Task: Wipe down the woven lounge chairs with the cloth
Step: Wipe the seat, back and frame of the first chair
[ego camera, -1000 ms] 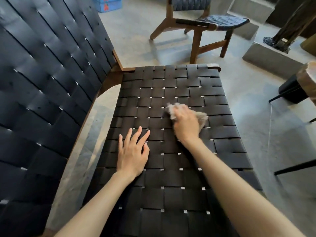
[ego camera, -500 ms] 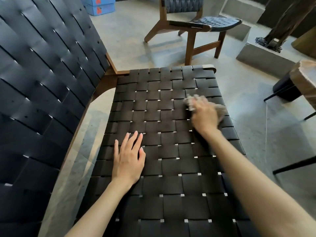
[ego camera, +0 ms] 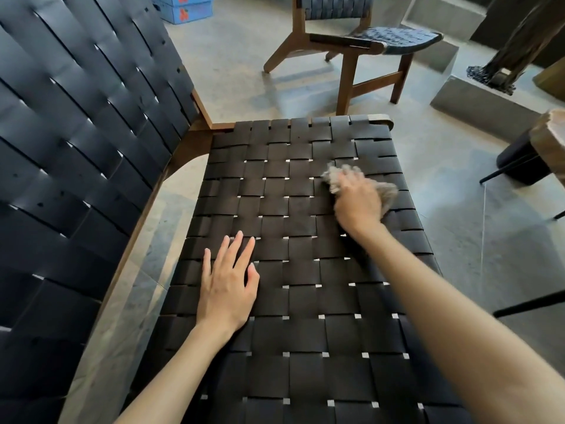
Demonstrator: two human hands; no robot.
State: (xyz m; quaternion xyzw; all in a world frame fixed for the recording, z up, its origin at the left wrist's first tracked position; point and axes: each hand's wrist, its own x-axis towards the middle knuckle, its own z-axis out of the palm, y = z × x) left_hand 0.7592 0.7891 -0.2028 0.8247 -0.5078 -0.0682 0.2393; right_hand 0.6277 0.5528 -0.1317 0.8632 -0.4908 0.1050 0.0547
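Fingers of blurred right hand (ego camera: pixel 357 203) clutch cloth (ego camera: pixel 389 191); left hand (ego camera: pixel 227 289) flat on woven seat (ego camera: pixel 290 347).

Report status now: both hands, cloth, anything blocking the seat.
Right hand grips cloth on woven seat, far right side. Left hand flat on seat, fingers straight. Nothing seen blocking; second chair stands apart beyond.

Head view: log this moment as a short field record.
seat: black woven straps, wooden frame
left hand: flat on the seat, fingers straight
right hand: grips the cloth on the seat's far right part
cloth: pale, bunched, blurred
second chair: same weave, on the floor beyond
blue boxes: stacked, far floor
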